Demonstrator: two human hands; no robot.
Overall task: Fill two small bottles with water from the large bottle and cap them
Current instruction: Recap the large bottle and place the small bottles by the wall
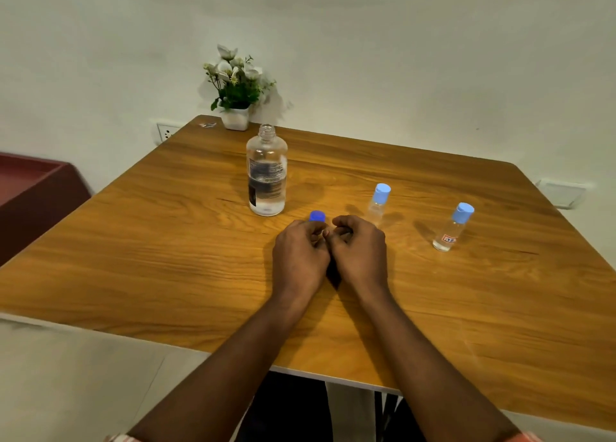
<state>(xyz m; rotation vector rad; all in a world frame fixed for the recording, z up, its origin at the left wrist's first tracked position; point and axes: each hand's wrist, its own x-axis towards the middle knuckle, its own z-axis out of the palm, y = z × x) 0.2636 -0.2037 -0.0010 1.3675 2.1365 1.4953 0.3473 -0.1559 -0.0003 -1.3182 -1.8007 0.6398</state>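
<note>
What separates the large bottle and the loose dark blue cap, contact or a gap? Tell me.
Apart. The head view shows bare wooden table between the base of the large bottle and the dark blue cap.

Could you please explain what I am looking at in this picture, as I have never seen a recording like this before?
There is no machine here. A person wears a camera on the head, so the single picture looks forward and down at their own two bare arms. On the wooden table stands a large bottle, uncapped and partly filled. There is also a small bottle near the hands and a second small bottle further right, both with light blue caps on. A dark blue cap sits just beyond the fingertips of the left hand; I cannot tell whether they touch it. The right hand lies beside it, fingers curled, holding nothing visible. A flower pot stands at the far corner.
</note>
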